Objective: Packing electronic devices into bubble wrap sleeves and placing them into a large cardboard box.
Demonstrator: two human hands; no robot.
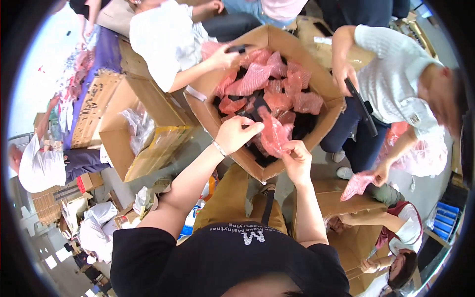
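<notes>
A pink bubble-wrap bag (273,136) hangs between my two hands over a large open cardboard box (210,116). My left hand (237,132) is closed in a pinch at the bag's left edge, a band on its wrist. My right hand (298,162) pinches the bag's lower right corner between thumb and fingers. Under them the box holds several pink bubble-wrap bags (252,79) heaped with black items (304,123) whose kind I cannot make out. Whether the held bag contains anything is unclear.
Across the box, a co-worker's hand (225,58) holds a small dark item. At the right, another person holds a long black object (361,106) and a pink bubble bag (357,185). Open cardboard boxes stand left (116,143) and lower right (346,242), where a third person reaches in.
</notes>
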